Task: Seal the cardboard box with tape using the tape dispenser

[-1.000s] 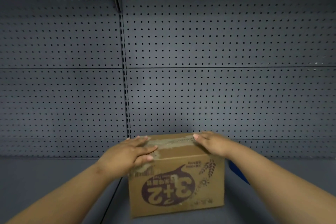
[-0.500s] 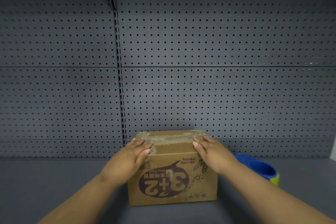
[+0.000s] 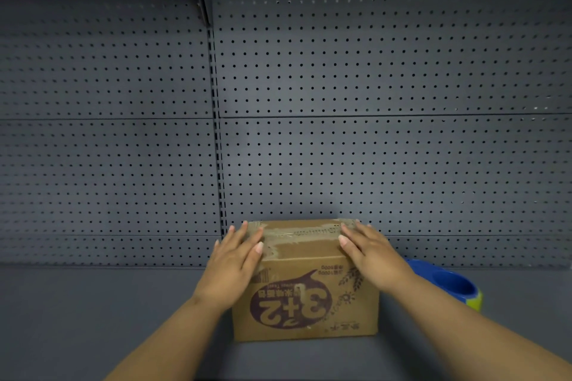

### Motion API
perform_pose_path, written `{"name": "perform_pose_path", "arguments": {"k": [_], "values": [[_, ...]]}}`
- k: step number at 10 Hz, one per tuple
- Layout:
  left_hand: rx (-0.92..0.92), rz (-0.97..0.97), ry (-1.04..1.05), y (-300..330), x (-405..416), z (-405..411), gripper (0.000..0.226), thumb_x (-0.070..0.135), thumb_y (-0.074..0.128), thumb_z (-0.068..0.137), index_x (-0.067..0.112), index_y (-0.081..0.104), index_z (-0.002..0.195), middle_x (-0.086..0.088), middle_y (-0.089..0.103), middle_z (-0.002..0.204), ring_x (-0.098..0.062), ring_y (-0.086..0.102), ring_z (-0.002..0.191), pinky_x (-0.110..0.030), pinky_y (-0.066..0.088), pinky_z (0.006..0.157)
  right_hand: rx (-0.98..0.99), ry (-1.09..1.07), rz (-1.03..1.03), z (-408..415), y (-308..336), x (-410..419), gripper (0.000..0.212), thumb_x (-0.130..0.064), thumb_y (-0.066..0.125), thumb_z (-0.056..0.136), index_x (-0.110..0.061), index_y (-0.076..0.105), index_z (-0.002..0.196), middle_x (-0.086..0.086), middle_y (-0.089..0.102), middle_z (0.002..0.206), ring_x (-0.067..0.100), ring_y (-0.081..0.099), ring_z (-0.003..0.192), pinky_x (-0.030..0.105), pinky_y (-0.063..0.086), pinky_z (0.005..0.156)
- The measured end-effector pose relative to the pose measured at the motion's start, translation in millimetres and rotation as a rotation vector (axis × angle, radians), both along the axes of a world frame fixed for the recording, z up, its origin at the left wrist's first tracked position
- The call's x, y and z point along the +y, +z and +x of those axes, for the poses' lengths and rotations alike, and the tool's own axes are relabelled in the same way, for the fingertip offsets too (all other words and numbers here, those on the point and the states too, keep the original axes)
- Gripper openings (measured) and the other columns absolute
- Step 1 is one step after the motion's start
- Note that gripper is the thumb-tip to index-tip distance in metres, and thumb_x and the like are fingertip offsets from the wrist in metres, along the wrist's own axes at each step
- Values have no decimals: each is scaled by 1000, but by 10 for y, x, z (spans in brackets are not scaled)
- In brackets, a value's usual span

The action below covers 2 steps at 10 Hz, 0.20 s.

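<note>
We press our left hand (image 3: 235,260) and right hand (image 3: 373,254), grips flat and open, holding nothing, on the taped cardboard box (image 3: 305,297).

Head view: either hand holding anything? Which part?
Nothing is gripped. The left hand and right hand lie flat, fingers extended, on the two top ends of the cardboard box, over its tape.
</note>
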<state>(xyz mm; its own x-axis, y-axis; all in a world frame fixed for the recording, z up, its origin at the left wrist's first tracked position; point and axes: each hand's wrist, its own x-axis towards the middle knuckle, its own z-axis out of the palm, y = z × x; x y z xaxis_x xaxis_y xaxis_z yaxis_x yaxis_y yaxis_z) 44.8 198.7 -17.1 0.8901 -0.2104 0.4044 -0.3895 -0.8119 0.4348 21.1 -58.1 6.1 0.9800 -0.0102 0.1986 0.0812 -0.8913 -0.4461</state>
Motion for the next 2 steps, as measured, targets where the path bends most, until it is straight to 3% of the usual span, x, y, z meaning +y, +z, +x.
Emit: {"name": "perform_pose_path", "arguments": {"k": [1,2], "values": [[-35,-20,89,72,-24,-91,55,55,11,91,44,9,145,10,-3,158,-5,-15,141,-35,-15,115,-69,-6,78,-105,161,-28,56,-58,17,91,-38,20,144,-4,11,157,17,3,145,40,5,116],[-166,-67,186,269,-7,-163,62,57,10,88,38,12,147,7,3,158,-11,-10,145,-36,-16,114,-285,14,269,-377,622,-79,55,-56,19,91,-36,25,142,-3,18,156,14,12,143,39,11,117]]}}
